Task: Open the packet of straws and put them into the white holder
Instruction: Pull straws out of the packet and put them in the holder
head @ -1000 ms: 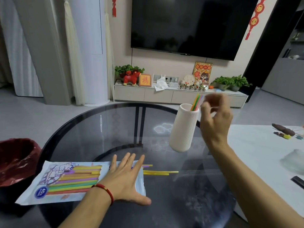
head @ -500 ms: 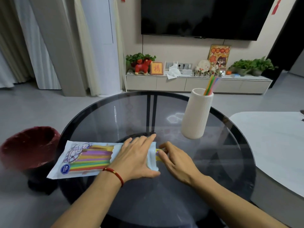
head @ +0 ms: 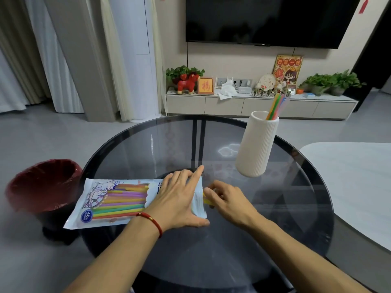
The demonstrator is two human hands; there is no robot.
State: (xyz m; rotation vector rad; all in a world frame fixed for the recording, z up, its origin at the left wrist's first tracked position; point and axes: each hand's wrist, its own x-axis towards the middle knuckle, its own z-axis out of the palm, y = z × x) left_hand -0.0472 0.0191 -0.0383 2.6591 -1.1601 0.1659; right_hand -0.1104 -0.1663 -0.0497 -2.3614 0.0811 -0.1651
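1. A round glass table with a dark rim carries everything; a red bin sits on the floor at its left and a pale white table just beside it on the right.
2. Behind, a low cabinet holds plants, a red toy horse and small ornaments under a wall television.
3. The packet of straws lies flat on the near left part of the glass, its open end pointing right.
4. The left hand presses flat on the packet's right end, fingers straight and spread, and hides most of the opening; a red cord circles that wrist.
5. The right hand sits at the packet's mouth with fingers curled; it seems to pinch the yellow straws sticking out there, though blur makes the grip hard to confirm.
6. The white holder stands upright farther back on the right, well apart from both hands, with several coloured straws leaning out of its top.
7. A second ago the right hand was raised beside the holder's rim; it has since come down to the packet, and half a second ago it lay flatter there than now.
8. The left hand has stayed on the packet throughout.
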